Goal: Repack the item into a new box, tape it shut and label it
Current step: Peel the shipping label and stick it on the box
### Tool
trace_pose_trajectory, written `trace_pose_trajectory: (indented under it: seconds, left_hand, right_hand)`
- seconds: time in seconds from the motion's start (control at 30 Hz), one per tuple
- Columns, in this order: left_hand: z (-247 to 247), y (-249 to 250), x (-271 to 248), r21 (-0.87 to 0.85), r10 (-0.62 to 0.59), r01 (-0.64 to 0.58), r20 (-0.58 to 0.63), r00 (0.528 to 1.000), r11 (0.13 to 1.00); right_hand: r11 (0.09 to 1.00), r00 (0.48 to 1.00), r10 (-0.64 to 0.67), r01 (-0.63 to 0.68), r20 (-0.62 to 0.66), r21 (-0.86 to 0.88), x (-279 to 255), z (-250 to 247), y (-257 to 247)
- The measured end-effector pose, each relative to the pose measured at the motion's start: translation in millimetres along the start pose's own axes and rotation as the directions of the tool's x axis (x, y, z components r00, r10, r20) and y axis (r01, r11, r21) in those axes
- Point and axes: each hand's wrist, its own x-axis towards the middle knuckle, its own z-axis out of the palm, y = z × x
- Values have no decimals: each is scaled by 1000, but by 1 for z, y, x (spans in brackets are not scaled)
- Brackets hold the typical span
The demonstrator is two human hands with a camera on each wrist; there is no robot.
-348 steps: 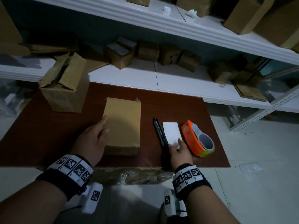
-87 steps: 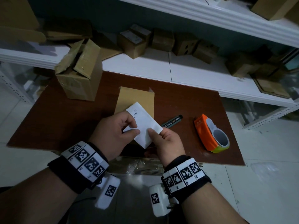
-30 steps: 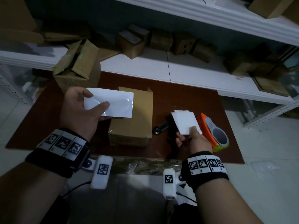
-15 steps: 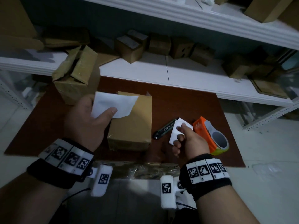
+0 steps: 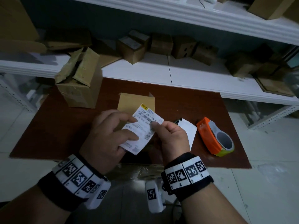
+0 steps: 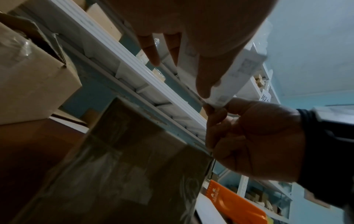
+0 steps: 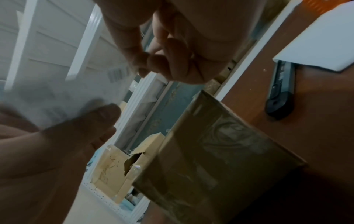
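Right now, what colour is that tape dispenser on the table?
The tape dispenser is bright orange with a yellow-green edge on its roll; the head view shows it best.

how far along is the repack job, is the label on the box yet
Not yet. Done: the new box lies closed on the table, glossy tape showing on its end in the wrist views. In hand: left hand and right hand both pinch the printed label above the box, its white backing sheet dropped beside the tape dispenser. Left: stick the label onto the box.
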Motion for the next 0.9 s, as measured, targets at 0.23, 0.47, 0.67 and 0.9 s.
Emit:
trace_pose_trajectory:
  seconds: [0.23, 0.47, 0.67, 0.9]
  left_hand:
    - [-5, -15, 0, -177, -441, 448, 78, 894, 876]
    - [11, -40, -7, -301, -495, 630, 418, 762, 716]
    - [4, -34, -15, -102, -429, 524, 453, 781, 846]
    - [-10, -26, -19, -66, -361, 448, 495, 791, 891]
  right_hand:
    - [988, 977, -148, 140, -155, -66, 18, -4, 0]
    - [993, 978, -115, 119, -173, 16, 29, -3, 5]
    - [998, 988, -51, 55, -149, 23, 28, -3, 4]
    - [994, 998, -8, 0, -64, -114, 24, -4, 7]
